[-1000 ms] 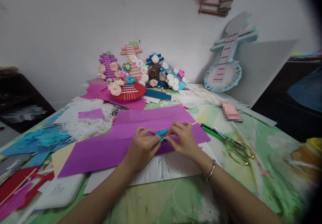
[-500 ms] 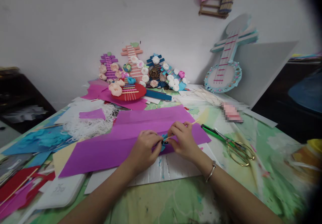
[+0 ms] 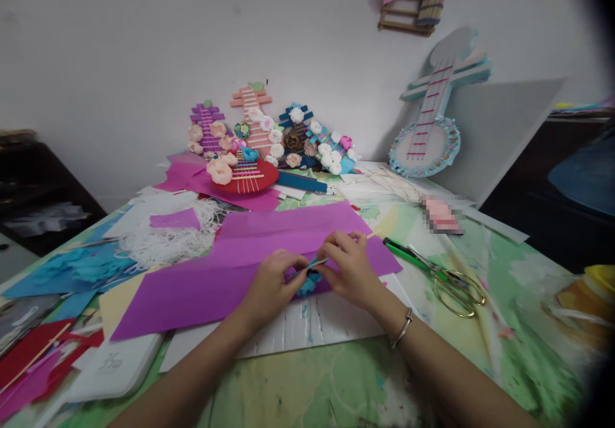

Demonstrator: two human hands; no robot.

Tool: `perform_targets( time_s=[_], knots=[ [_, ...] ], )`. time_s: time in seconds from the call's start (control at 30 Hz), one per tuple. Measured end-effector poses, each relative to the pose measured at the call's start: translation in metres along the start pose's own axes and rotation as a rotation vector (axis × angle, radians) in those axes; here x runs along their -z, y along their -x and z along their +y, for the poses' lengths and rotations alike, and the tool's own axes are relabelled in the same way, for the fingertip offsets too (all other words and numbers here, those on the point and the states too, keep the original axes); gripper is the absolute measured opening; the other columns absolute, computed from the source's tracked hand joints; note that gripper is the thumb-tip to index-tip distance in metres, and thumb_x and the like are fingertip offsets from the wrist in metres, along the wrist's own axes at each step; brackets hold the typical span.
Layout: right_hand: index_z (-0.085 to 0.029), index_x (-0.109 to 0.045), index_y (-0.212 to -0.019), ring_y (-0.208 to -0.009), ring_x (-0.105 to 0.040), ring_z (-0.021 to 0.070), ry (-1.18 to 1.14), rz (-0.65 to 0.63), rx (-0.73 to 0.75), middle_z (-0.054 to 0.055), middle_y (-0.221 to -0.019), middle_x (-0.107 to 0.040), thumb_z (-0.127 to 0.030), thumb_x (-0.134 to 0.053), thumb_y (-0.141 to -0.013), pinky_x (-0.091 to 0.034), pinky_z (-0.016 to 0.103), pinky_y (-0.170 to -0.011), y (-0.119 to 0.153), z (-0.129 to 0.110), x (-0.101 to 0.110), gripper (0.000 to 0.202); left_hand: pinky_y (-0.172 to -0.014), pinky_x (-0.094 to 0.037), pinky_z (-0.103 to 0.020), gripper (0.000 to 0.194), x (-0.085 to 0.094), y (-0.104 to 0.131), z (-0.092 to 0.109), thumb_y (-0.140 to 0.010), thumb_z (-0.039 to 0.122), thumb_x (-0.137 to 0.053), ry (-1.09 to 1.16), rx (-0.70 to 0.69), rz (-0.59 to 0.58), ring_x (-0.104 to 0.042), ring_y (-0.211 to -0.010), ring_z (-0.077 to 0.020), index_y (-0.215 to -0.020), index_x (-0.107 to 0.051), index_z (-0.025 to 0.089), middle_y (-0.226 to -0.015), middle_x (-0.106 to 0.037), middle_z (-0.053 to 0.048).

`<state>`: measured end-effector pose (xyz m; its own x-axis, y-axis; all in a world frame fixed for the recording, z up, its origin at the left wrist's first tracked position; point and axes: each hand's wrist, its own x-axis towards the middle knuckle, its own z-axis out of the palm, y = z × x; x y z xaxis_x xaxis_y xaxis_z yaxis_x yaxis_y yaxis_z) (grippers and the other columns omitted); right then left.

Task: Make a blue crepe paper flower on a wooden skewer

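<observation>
My left hand [image 3: 273, 286] is closed in a pinch on a small piece of blue crepe paper [image 3: 309, 283], which bunches below the fingertips. My right hand [image 3: 353, 269] is closed round a thin wooden stick [image 3: 373, 234]; its far end pokes out past the knuckles. The stick's near end meets the blue paper between both sets of fingertips. Exactly how the paper wraps on the stick is hidden by my fingers. Both hands are over a purple paper sheet [image 3: 192, 296], which lies partly on a white board [image 3: 331, 325].
Gold-handled scissors [image 3: 459, 290] and a green cutter [image 3: 408, 254] lie right of my hands. White shredded paper [image 3: 166, 245], blue crepe scraps [image 3: 81, 268] and a white power bank [image 3: 120, 367] are at left. Flower-decorated paper instruments [image 3: 254, 123] lean on the wall behind.
The blue paper now shows more fully below my fingertips, bunched and hanging. My left fingers have shifted slightly left and the right fingers have curled slightly. The stick stays in my right hand.
</observation>
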<state>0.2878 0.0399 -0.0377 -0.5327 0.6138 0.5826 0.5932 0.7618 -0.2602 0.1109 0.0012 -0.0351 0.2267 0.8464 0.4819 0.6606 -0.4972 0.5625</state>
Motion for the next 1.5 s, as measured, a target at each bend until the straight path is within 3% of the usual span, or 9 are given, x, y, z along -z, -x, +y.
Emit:
perform_targets(
  time_s=[0.17, 0.43, 0.67, 0.87, 1.17, 1.5],
  knots=[
    [-0.018, -0.058, -0.083, -0.083, -0.048, 0.0168, 0.026, -0.008, -0.010, 0.006, -0.096, -0.050, -0.026, -0.055, -0.081, -0.024, 0.035, -0.079, -0.0002, 0.0026, -0.0018, 0.008, -0.071, -0.043, -0.031, 0.010, -0.0026, 0.0014, -0.0028, -0.077, 0.017, -0.058, -0.117, 0.001, 0.022, -0.059, -0.078, -0.0184, -0.084, -0.066, 0.020, -0.081, -0.070, -0.001],
    [-0.018, -0.055, -0.083, -0.088, -0.048, 0.0183, 0.013, -0.024, -0.048, 0.005, -0.095, -0.050, -0.018, -0.057, -0.077, -0.024, 0.036, -0.080, 0.0001, 0.0011, -0.0082, 0.006, -0.069, -0.042, -0.030, 0.011, -0.0033, 0.0007, -0.0016, -0.075, 0.015, -0.057, -0.116, 0.008, -0.029, -0.057, -0.075, -0.0173, -0.081, -0.064, 0.019, -0.077, -0.068, -0.001],
    [-0.018, -0.056, -0.085, -0.091, -0.048, 0.0180, -0.018, 0.012, -0.041, 0.005, -0.094, -0.051, -0.019, -0.056, -0.079, -0.024, 0.035, -0.081, -0.0001, -0.0017, -0.0060, 0.005, -0.070, -0.043, -0.031, 0.009, -0.0034, 0.0010, -0.0031, -0.076, 0.017, -0.057, -0.099, -0.043, 0.043, -0.057, -0.075, -0.0175, -0.080, -0.065, 0.019, -0.077, -0.067, -0.002],
    [-0.022, -0.057, -0.097, -0.090, -0.050, 0.0175, -0.105, -0.081, -0.009, 0.004, -0.095, -0.056, -0.012, -0.051, -0.080, -0.024, 0.034, -0.080, -0.0001, -0.0043, -0.0024, 0.020, -0.072, -0.041, -0.033, 0.011, -0.0059, 0.0027, -0.0068, -0.078, 0.018, -0.057, -0.155, -0.100, 0.072, -0.056, -0.077, -0.0182, -0.083, -0.067, 0.020, -0.078, -0.068, -0.003],
    [-0.022, -0.058, -0.091, -0.099, -0.050, 0.0197, -0.261, -0.146, -0.180, 0.005, -0.105, -0.051, -0.004, -0.054, -0.074, -0.032, 0.036, -0.082, -0.0017, -0.0032, -0.0053, 0.025, -0.069, -0.038, -0.032, 0.013, -0.0068, 0.0042, -0.0072, -0.081, 0.020, -0.055, -0.250, -0.165, 0.061, -0.051, -0.075, -0.0185, -0.086, -0.067, 0.020, -0.074, -0.063, -0.003],
    [-0.020, -0.063, -0.083, -0.088, -0.054, 0.0182, -0.387, -0.082, -0.228, 0.007, -0.105, -0.051, -0.010, -0.059, -0.076, -0.040, 0.034, -0.075, -0.0028, -0.0043, -0.0043, 0.013, -0.069, -0.042, -0.032, 0.007, -0.0024, 0.0026, -0.0023, -0.079, 0.020, -0.058, -0.071, -0.103, 0.101, -0.055, -0.075, -0.0179, -0.081, -0.065, 0.019, -0.076, -0.067, -0.003]
  ],
)
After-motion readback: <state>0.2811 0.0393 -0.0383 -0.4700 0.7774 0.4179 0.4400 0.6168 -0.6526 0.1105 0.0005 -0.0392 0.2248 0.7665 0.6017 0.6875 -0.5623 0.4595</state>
